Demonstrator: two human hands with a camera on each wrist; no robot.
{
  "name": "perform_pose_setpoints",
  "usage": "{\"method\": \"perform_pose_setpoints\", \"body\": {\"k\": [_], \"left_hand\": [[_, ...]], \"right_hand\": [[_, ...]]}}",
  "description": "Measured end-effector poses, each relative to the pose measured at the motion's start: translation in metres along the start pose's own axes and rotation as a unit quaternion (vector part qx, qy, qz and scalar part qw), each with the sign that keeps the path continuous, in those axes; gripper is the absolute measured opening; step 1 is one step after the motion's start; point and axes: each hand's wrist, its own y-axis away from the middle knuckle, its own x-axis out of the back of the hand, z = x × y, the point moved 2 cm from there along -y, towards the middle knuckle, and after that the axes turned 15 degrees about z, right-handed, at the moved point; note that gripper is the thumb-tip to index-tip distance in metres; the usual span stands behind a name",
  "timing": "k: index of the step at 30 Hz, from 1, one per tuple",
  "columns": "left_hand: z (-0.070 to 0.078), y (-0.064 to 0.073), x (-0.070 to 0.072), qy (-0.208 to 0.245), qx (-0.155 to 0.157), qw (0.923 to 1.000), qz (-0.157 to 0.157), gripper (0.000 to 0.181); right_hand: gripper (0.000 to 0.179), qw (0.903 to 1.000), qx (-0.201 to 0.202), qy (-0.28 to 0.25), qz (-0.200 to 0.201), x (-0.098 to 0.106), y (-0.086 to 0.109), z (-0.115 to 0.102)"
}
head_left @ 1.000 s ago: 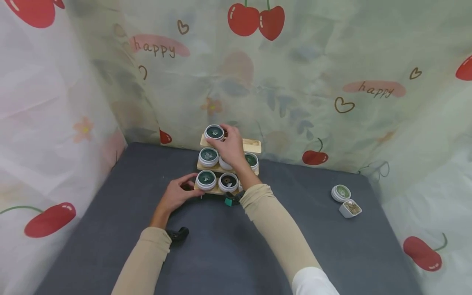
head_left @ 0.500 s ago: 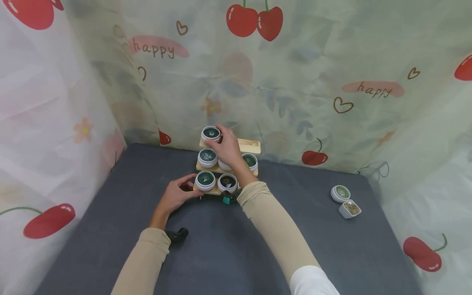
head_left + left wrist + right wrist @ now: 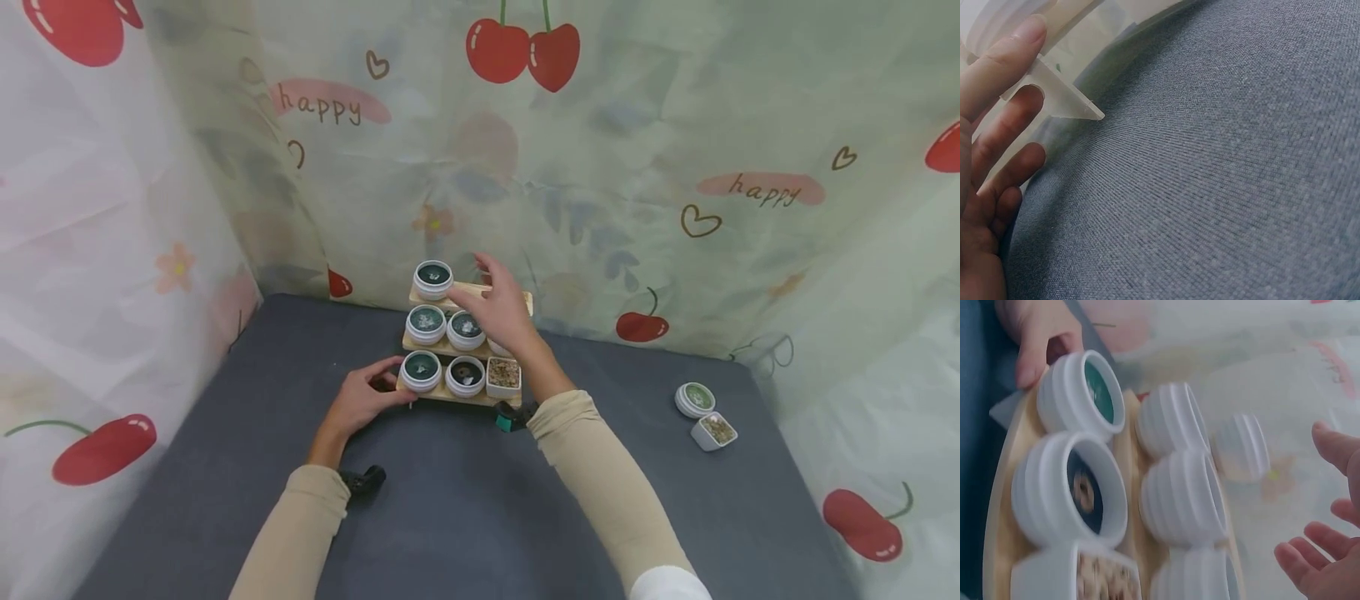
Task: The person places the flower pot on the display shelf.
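Note:
A tiered wooden stand (image 3: pixel 459 399) holds small white ribbed pots. On its lowest tier sit a green-topped pot (image 3: pixel 421 372), a dark-topped pot with a brown ring (image 3: pixel 465 377) and a square pot of beige bits (image 3: pixel 503 377). Several round pots fill the middle tier, one partly hidden by the right arm. The top tier bears one dark green pot (image 3: pixel 433 286) at its left end. My left hand (image 3: pixel 362 403) grips the stand's lower left corner, thumb on the board. My right hand (image 3: pixel 501 307), fingers spread and holding nothing, hovers just right of the top pot.
At the table's right side stand a round green-topped pot (image 3: pixel 694 400) and a square pot with beige bits (image 3: pixel 714 432). A cherry-printed curtain (image 3: pixel 585 208) hangs close behind the stand. The grey cloth (image 3: pixel 450 517) covers the table.
My right hand has let go of the top pot and moved right, leaving it on the top tier's left end. My left hand has stayed on the stand's corner.

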Motion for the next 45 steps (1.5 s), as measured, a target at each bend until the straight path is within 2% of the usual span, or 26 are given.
{"method": "perform_pose_setpoints", "body": {"k": [7, 15, 27, 37, 41, 45], "left_hand": [[0.0, 0.001, -0.002, -0.012, 0.003, 0.9999, -0.004, 0.076], [-0.001, -0.001, -0.001, -0.022, 0.006, 0.9997, 0.001, 0.076], [0.0, 0.0, 0.001, -0.019, 0.002, 0.9998, -0.007, 0.077], [0.001, -0.001, 0.001, -0.022, -0.002, 0.9998, -0.004, 0.078], [0.001, 0.0, 0.0, -0.021, 0.0, 0.9998, -0.004, 0.077], [0.0, 0.0, -0.001, -0.023, 0.0, 0.9997, -0.004, 0.077]], "right_hand": [[0.077, 0.9993, 0.0, -0.01, 0.037, 0.041, 0.011, 0.022], [0.08, 0.9943, -0.004, 0.041, 0.098, 0.092, 0.033, 0.065], [0.081, 0.9742, 0.015, 0.134, 0.181, 0.159, 0.068, 0.122], [0.081, 0.9624, -0.013, 0.174, 0.208, 0.2, 0.1, 0.162], [0.083, 0.9539, -0.03, 0.198, 0.224, 0.213, 0.113, 0.173], [0.085, 0.9444, -0.064, 0.225, 0.23, 0.227, 0.126, 0.183]]}}
